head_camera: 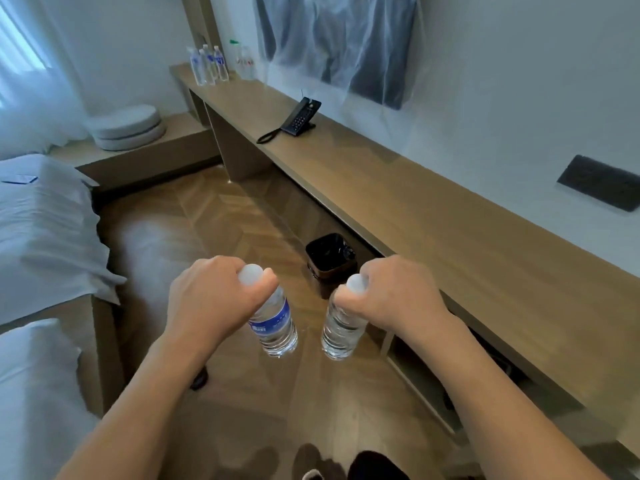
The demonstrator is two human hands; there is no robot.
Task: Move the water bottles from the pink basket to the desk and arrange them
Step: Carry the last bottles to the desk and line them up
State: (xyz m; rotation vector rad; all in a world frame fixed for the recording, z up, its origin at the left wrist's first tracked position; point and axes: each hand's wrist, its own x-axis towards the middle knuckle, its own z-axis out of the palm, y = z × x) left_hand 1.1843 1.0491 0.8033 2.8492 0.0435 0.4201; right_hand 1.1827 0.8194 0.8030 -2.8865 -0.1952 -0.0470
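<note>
Head view, left to right: bed (pixel 45 216), open wood floor (pixel 194 220), then the long bench (pixel 433 216), its near edge bare. Left hand (pixel 207 299) curls around a blue-labelled bottle (pixel 275 323) by the neck; right hand (pixel 398 292) likewise clasps a clear bottle (pixel 341 329). Both hang over the floor. More bottles (pixel 207 64) stand at the bench's far end.
</note>
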